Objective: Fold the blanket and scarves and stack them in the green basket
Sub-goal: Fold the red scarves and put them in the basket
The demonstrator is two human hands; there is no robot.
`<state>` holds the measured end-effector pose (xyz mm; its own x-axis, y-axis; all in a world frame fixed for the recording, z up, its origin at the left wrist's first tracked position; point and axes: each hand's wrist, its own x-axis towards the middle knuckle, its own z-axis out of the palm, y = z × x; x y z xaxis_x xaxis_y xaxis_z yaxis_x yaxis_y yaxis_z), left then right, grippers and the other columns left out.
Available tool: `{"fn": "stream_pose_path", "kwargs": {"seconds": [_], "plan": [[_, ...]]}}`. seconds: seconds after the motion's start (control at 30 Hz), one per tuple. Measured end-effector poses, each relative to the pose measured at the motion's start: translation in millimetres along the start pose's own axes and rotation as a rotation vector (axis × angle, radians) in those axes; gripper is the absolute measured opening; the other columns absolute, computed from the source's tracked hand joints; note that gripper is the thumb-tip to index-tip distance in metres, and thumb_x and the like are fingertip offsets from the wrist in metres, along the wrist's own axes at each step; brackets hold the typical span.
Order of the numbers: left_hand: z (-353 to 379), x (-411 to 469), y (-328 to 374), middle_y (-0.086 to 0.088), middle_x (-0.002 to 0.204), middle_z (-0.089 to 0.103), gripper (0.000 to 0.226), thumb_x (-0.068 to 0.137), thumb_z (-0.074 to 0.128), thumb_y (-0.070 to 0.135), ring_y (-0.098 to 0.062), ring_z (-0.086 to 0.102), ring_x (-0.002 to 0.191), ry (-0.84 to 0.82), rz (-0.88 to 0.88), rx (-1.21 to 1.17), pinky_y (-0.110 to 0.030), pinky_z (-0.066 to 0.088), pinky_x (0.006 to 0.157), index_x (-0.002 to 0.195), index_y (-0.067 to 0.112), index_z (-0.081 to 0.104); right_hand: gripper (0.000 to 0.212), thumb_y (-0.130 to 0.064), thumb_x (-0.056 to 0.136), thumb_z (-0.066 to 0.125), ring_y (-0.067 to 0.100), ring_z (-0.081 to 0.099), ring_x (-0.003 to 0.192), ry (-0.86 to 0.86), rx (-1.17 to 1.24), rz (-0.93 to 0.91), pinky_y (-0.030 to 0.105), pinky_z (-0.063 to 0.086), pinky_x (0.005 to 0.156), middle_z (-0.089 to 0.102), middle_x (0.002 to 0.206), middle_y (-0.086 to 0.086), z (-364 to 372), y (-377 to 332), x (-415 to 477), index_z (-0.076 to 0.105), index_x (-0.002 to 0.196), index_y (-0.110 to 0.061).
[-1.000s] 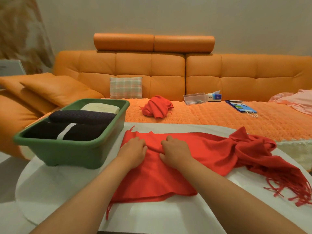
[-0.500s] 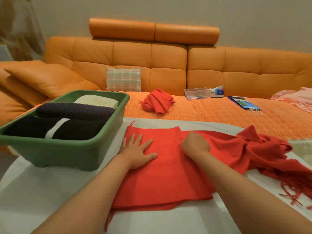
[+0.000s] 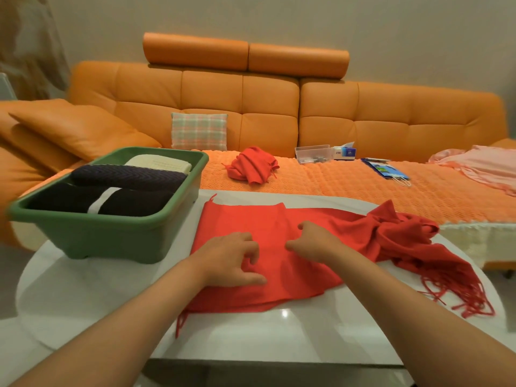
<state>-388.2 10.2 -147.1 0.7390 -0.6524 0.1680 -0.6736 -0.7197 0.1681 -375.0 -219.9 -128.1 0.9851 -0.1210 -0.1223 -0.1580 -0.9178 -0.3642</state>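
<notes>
Red wool covers the middle of a white counter (image 3: 251, 336): a red scarf (image 3: 251, 219) lies there, its near end flat, its far end heaped to the right with the fringe trailing. Half a second ago the left hand (image 3: 231, 258) lay flat on it with fingers spread. Now those fingers are curled and bunch a small ridge of cloth against the thumb. The right hand (image 3: 315, 241), then a fist farther back, has come nearer the person and its bent fingers pinch the scarf too.

One green basket (image 3: 111, 227) stands on the counter just left of the scarf. It holds three folded pieces: a cream one (image 3: 159, 163) at the back, a dark ribbed one (image 3: 128, 177) in the middle and a black one with a white stripe (image 3: 83, 202) in front.

Behind is an orange sofa (image 3: 268, 107). On its seat are a second red scarf (image 3: 251, 166), crumpled, one plaid cushion (image 3: 198, 131), one clear box (image 3: 312, 153), one tissue box (image 3: 344, 152), a blue packet (image 3: 386, 170) and a pink cloth (image 3: 480, 166). The print on the tissue box and the packet is too small to read.
</notes>
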Motion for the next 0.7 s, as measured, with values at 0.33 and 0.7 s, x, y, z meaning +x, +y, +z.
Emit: {"fn": "stream_pose_path", "kwargs": {"seconds": [0.33, 0.7], "plan": [[-17.0, -41.0, 27.8, 0.015, 0.083, 0.059, 0.023, 0.073, 0.056, 0.045, -0.006, 0.054, 0.076, -0.041, 0.044, 0.111, -0.025, 0.046, 0.065, 0.092, 0.032, 0.057, 0.045, -0.012, 0.093, 0.061, 0.019, 0.058, 0.052, -0.021, 0.575, 0.044, 0.024, 0.045, 0.038, 0.056, 0.086, 0.007, -10.6, -1.8, -41.0, 0.048, 0.137, -0.015], [-24.6, -50.6, 34.7, 0.009, 0.069, 0.055, 0.011, 0.072, 0.054, 0.036, -0.010, 0.049, 0.063, -0.227, -0.013, 0.159, -0.024, 0.041, 0.056, 0.073, 0.025, 0.055, 0.071, -0.019, 0.088, 0.067, 0.022, 0.062, 0.061, -0.128, 0.301, -0.005, 0.034, 0.056, 0.055, 0.062, 0.105, 0.011, 0.5, 5.4, -62.7, 0.030, 0.149, -0.017]]}}
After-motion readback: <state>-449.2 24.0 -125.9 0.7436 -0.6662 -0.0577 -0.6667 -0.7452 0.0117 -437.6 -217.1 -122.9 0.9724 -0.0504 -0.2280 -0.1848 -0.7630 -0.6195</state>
